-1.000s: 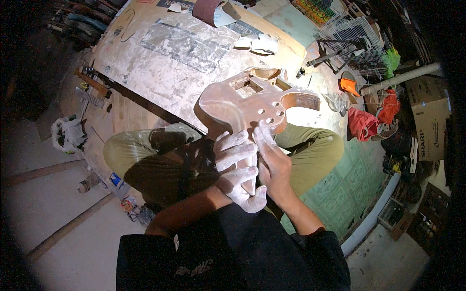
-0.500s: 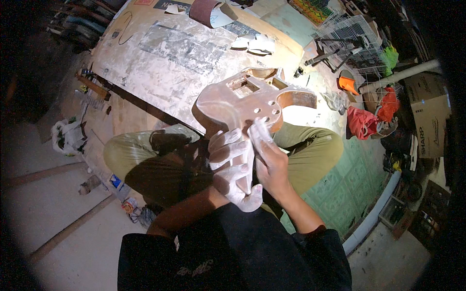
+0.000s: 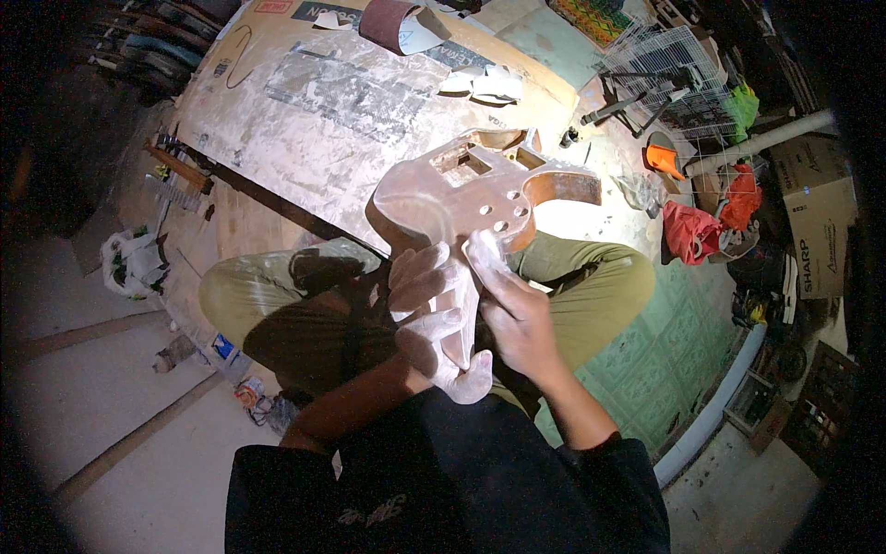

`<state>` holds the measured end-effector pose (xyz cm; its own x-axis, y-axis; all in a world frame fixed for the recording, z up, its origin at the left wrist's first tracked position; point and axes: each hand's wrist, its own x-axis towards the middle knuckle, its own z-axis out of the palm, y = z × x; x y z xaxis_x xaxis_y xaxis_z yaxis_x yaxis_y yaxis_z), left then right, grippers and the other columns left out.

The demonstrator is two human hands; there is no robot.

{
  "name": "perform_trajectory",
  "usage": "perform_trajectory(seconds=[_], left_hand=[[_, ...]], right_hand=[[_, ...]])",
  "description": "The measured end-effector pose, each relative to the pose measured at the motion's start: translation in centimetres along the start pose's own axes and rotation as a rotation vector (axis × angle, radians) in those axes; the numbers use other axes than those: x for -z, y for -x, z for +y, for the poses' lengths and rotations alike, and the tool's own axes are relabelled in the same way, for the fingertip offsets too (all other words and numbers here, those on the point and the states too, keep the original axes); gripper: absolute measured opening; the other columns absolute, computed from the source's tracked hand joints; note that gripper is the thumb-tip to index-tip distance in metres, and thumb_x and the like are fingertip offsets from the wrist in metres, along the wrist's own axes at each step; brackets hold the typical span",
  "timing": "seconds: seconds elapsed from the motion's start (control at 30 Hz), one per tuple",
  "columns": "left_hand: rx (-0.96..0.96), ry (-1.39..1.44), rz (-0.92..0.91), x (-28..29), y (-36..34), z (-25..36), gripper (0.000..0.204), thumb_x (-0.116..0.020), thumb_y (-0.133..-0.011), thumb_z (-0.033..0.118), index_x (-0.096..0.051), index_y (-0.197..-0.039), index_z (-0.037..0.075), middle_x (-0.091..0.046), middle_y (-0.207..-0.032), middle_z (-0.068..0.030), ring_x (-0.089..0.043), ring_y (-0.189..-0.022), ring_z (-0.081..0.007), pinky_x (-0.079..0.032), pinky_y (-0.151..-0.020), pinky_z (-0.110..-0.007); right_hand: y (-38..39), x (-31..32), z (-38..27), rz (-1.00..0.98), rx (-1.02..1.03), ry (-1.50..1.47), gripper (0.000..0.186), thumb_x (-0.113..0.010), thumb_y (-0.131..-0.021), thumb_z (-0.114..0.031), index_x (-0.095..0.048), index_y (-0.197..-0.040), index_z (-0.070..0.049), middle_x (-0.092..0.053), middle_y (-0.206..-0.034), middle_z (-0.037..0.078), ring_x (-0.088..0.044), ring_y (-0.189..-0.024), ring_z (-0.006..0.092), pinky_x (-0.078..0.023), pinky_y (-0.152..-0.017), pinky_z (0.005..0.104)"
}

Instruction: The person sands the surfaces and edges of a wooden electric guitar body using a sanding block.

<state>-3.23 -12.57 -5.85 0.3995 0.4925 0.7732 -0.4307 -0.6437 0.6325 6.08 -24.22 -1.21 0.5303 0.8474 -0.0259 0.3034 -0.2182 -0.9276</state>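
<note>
A brown electric guitar body with cut-out cavities and several round holes rests tilted over my crossed legs, its far part above a dusty cardboard sheet. My left hand, white with dust, grips its near end, fingers along the left side and thumb bent close to me. Against the right side of that near end my right hand presses with its fingers together. Whatever may lie under those fingertips is hidden. Pale dust coats the fingers of both hands.
A curled brown sandpaper sheet and torn paper pieces lie on the cardboard's far part. To the right are an orange tool, a red bag, a wire rack and a cardboard box. A white plastic bag sits left.
My right hand has slid slightly toward me along the body's edge, its fingers more bent. My left fingers have drawn closer together. The guitar body stays nearly in place.
</note>
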Motion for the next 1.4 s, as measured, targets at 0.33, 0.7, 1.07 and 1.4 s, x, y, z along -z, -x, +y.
perform_trajectory(seconds=[0.33, 0.7, 1.07, 1.4], left_hand=[[0.000, -0.006, -0.021, 0.0, 0.3, 0.4, 0.045, -0.064, -0.074, 0.030, -0.047, -0.113, 0.017, -0.052, -0.122, -0.0158, -0.051, -0.120, -0.0396, -0.029, -0.107, -0.055], [0.007, -0.002, -0.022, 0.0, 0.3, 0.3, 0.044, -0.064, -0.073, 0.030, -0.048, -0.112, 0.017, -0.053, -0.122, -0.0153, -0.052, -0.120, -0.0391, -0.029, -0.108, -0.055], [0.004, 0.000, -0.036, 0.2, 0.5, 0.4, 0.043, -0.064, -0.073, 0.030, -0.049, -0.112, 0.018, -0.053, -0.121, -0.0147, -0.052, -0.120, -0.0386, -0.028, -0.109, -0.055], [0.020, 0.005, -0.022, -0.1, 0.6, 0.5, 0.042, -0.064, -0.073, 0.030, -0.050, -0.111, 0.019, -0.053, -0.121, -0.0142, -0.052, -0.120, -0.0381, -0.027, -0.110, -0.054]], right_hand=[[-1.3, 1.7, -2.7, 0.053, -0.037, 0.239, 0.058, -0.049, -0.078, 0.010, -0.055, -0.135, 0.002, -0.060, -0.129, 0.026, -0.061, -0.120, 0.0388, -0.048, -0.098, 0.0346], [-1.0, 2.1, -3.6, -0.143, 0.090, 0.034, 0.050, -0.053, -0.081, 0.006, -0.056, -0.130, 0.002, -0.062, -0.119, 0.028, -0.062, -0.105, 0.0455, -0.052, -0.090, 0.0438], [-1.4, 1.6, -3.9, 0.012, -0.105, 0.249, 0.056, -0.052, -0.079, 0.006, -0.053, -0.135, 0.002, -0.057, -0.129, 0.030, -0.058, -0.118, 0.0443, -0.048, -0.100, 0.0423], [-1.6, 2.8, -4.9, -0.239, -0.080, -0.045, 0.070, -0.043, -0.076, 0.011, -0.044, -0.145, 0.000, -0.056, -0.135, 0.026, -0.056, -0.126, 0.0384, -0.042, -0.107, 0.0390]])
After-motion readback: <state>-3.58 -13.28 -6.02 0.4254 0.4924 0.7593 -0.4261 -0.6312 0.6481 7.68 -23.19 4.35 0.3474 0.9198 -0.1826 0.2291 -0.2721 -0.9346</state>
